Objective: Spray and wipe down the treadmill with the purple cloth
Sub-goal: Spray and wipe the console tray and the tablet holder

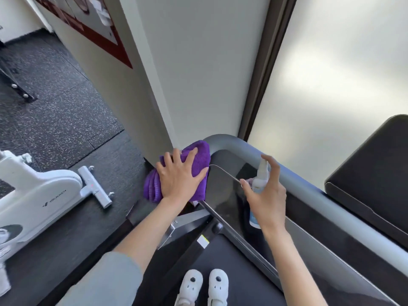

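Cloth [199, 157] on treadmill [309, 191] rail corner, L of spray bottle [260, 180]; exercise bike [44, 195] far L.

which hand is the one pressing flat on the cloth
The left hand: its fingers lie spread on the purple cloth at the treadmill's corner. The right hand grips the spray bottle instead.

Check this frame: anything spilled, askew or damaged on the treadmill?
Nothing stands out. The left hand presses the purple cloth flat on the corner of the treadmill's grey handrail; the right hand holds the spray bottle upright over the glossy console. No puddle or crack shows.
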`<state>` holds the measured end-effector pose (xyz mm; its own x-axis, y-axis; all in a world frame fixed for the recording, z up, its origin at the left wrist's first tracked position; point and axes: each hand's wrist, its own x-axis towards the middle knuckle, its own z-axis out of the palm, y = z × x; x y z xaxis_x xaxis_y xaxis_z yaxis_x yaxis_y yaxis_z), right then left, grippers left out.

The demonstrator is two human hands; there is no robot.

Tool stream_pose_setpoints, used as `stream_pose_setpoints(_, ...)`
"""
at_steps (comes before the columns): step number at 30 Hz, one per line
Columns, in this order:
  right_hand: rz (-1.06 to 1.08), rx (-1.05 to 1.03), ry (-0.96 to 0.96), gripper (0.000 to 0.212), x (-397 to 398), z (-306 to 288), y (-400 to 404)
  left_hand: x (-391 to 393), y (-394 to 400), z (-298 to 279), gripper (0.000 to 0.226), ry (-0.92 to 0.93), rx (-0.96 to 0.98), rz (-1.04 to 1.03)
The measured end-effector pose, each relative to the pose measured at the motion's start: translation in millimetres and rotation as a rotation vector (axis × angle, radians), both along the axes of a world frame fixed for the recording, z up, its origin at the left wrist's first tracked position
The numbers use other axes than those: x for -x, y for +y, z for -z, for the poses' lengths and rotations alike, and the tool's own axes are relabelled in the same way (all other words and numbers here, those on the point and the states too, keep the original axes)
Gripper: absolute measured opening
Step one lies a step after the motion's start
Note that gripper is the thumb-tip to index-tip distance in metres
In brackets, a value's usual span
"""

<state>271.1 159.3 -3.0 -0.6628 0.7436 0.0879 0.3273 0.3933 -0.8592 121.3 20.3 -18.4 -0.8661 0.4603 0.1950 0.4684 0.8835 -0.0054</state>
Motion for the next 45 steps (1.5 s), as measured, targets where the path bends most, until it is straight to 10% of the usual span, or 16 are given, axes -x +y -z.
stream_pose_setpoints(9, 0.094, -0.035, 0.020, 0.069, -3.5, -26.3, -11.2, 35.3, 61.1, -10.3, 0.049, -0.151, -0.063, 0.207)
stream_pose_setpoints(18, 0.181, -0.036, 0.058, 0.067, -10.1, -35.2, -16.7, -5.7, -24.8, 9.5, 0.039, 0.173, -0.099, 0.308)
stream_pose_setpoints(30, 0.268, -0.086, 0.061, 0.068, -17.5, -28.1, 0.1, 4.5, 114.6, -3.7, 0.044, -0.199, -0.155, 0.350)
stream_pose_setpoints(45, 0.204, -0.085, 0.069, 0.068, -17.0, -35.9, -4.3, -62.7, 23.4, 23.4, 0.055, -0.261, -0.201, 0.345)
